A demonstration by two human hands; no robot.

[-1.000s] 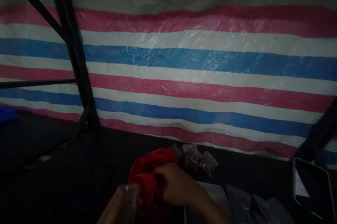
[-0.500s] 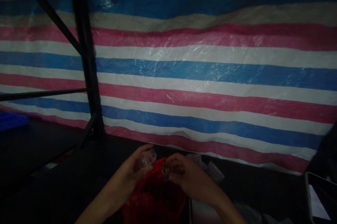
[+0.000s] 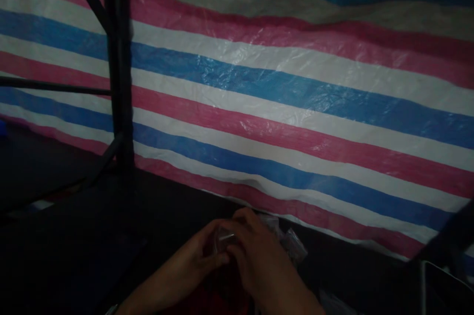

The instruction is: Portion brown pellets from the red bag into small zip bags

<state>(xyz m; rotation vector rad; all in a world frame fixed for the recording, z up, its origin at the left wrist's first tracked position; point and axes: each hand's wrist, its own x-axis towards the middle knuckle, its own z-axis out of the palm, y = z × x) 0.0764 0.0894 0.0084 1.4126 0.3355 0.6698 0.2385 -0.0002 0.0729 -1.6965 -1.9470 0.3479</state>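
My left hand point(image 3: 196, 258) is closed on a small clear plastic bag point(image 3: 223, 240) with its thumb and fingers. My right hand point(image 3: 261, 255) curls over the same bag from the right, its fingertips bent in at the bag's top. Whatever those right fingers hold is hidden behind them. Below both hands lies a red bag point(image 3: 213, 302), dark and mostly covered by my wrists. More small clear plastic bags point(image 3: 295, 246) rest on the dark surface just beyond my right hand; their contents are too dim to make out.
A striped plastic sheet point(image 3: 281, 127) hangs behind the dark tabletop point(image 3: 166, 206). At left stands a black metal post point(image 3: 120, 68) with braces. A pale-rimmed tray-like object point(image 3: 424, 288) sits at the lower right, and a clear plastic piece point(image 3: 335, 302) lies near the bottom edge.
My right hand, which held a small cluster of metallic-looking pieces, has moved left onto the clear plastic bag. Those pieces are now out of sight. The view has tilted and shifted downward.
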